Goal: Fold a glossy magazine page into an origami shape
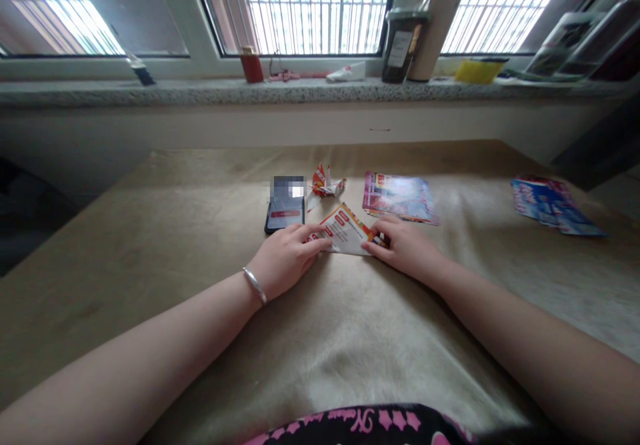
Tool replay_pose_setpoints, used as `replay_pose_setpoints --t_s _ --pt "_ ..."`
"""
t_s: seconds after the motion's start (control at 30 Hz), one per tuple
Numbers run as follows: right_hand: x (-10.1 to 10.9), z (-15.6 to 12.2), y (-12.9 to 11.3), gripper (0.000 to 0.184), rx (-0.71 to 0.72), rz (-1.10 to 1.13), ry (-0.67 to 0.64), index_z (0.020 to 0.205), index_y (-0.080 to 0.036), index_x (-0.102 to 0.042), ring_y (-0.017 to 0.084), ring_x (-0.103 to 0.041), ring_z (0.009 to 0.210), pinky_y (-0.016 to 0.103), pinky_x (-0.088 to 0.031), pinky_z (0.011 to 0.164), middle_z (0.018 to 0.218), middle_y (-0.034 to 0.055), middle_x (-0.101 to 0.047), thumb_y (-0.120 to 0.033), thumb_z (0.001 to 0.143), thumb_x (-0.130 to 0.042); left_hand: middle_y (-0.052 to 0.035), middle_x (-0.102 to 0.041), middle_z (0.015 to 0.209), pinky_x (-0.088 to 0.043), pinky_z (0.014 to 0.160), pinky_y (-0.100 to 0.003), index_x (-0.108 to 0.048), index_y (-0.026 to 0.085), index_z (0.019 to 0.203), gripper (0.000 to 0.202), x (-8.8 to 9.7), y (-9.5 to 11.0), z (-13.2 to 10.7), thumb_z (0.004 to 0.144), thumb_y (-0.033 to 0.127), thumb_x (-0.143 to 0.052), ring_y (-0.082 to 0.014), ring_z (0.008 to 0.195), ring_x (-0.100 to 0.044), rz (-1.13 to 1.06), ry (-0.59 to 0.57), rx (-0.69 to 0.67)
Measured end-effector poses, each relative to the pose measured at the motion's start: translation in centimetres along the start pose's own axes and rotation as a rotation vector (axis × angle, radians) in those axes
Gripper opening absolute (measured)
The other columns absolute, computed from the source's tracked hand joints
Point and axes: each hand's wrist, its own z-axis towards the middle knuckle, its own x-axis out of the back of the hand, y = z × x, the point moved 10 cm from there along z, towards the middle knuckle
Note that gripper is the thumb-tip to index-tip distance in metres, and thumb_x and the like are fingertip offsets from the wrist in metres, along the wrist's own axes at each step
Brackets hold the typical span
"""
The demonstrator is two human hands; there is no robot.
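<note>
A printed sheet of paper [345,235], folded into a triangle with its point away from me, lies on the table between my hands. It is white with red labels and an orange patterned edge. My left hand [287,251], with a silver bangle at the wrist, has its fingers closed on the left corner. At the right corner, my right hand [397,241] pinches the paper between thumb and fingers. Just beyond the paper sits a red and white origami bird [327,183]. A phone [285,215] lies by my left hand, its screen partly blurred.
A stack of colourful printed sheets [400,195] lies behind my right hand. More blue and pink leaflets [555,205] are fanned out at the far right of the table [150,245]. Along the window sill [200,91] stand a red lighter-like object [251,65] and a dark lidded container [400,48].
</note>
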Motion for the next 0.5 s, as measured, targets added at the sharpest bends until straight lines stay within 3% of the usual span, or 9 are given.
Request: replay_pose_setpoints --t_s 0.33,0.5 --pt "0.11 -0.02 -0.32 0.025 0.007 -0.043 -0.02 0.089 -0.018 -0.061 0.019 -0.057 0.076 0.029 -0.042 0.066 0.092 0.0073 -0.061 -0.041 0.08 -0.058 -0.0059 -0.063 0.115 -0.054 0.073 -0.036 -0.062 0.022 0.109 0.023 -0.22 0.7 -0.08 0.091 0.021 -0.047 -0.0199 0.089 -0.061 0.161 -0.086 -0.025" --pt "0.01 -0.01 -0.2 0.026 0.009 -0.033 -0.028 0.091 -0.018 -0.061 0.019 -0.057 0.077 0.028 -0.042 0.066 0.093 0.0072 -0.061 -0.04 0.08 -0.059 -0.0062 -0.061 0.12 -0.055 0.074 -0.036 -0.062 0.02 0.104 0.019 -0.29 0.95 -0.18 0.088 0.017 -0.051 -0.0226 0.097 -0.062 0.216 -0.156 -0.03"
